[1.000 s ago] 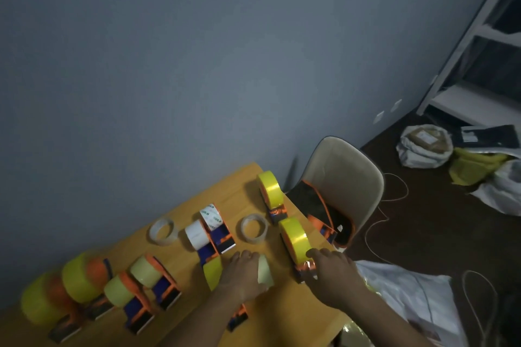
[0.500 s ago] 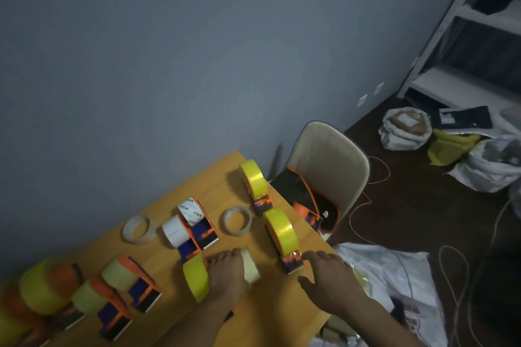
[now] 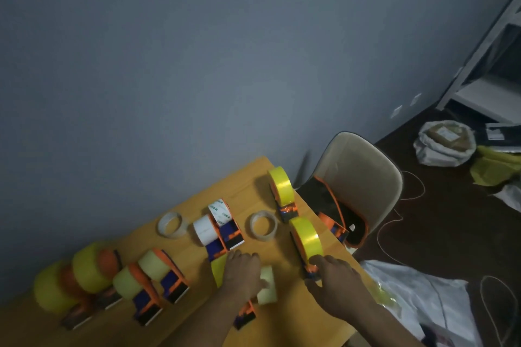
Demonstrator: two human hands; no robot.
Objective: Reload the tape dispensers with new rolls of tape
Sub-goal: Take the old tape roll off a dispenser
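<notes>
Tape dispensers handled on the orange wooden table [image 3: 180, 205].
A pale-yellow-rolled dispenser [image 3: 263, 287] is gripped by the left hand [image 3: 244, 276]; a bright-yellow-rolled dispenser [image 3: 306, 242] is pinched by the right hand [image 3: 335, 282].

The left hand [image 3: 243, 276] covers most of the dispenser [image 3: 245, 315] under it, the far-left yellow rolls [image 3: 53, 287] are just blur, and the shelf [image 3: 490, 65] gets cut off at the right edge.

Left grip [image 3: 244, 276] curled — right grip [image 3: 337, 284] likewise
</notes>
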